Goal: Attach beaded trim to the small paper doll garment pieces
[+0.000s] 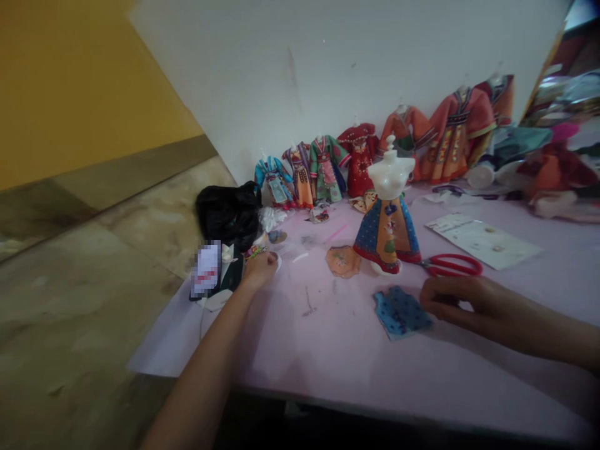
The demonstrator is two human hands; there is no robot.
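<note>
My right hand [457, 299] is closed in a pinch at the edge of a blue dotted fabric piece [400, 311], which is raised slightly off the table. On the left, my left hand [261, 270] is curled beside a small white round item and some colourful trim [255, 251]; what its fingers hold is hidden. Between the hands, farther back, stands a small white dress form [390, 174] wearing an orange and blue skirt [388, 232]. An orange fabric piece [343, 261] lies flat left of it. Red-handled scissors [457, 265] rest just behind my right hand.
Several small dress forms in costumes, including a red dress [360, 164], line the white wall. A phone [206, 270] and a black bag [227, 211] are at the left. A white card [482, 239] and heaped cloth [560, 172] lie to the right.
</note>
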